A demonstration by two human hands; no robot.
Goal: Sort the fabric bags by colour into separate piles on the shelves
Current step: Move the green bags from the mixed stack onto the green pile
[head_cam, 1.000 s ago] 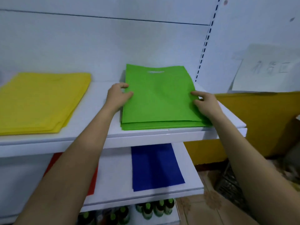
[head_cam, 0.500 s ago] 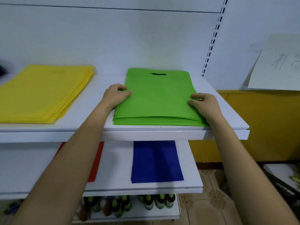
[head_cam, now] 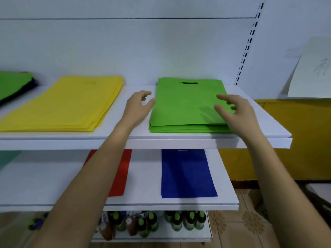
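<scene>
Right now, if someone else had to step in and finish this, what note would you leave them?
The left grip is open, at the left edge of the green pile. The right grip is open, fingers spread above that pile's right side. Neither holds a bag.
Top shelf: yellow pile and green pile. Lower shelf: red bag and blue bag.
Done: four colours each have their own place.
Left: the mixed heap at the top shelf's far left, green over darker bags, looks unsorted.
</scene>
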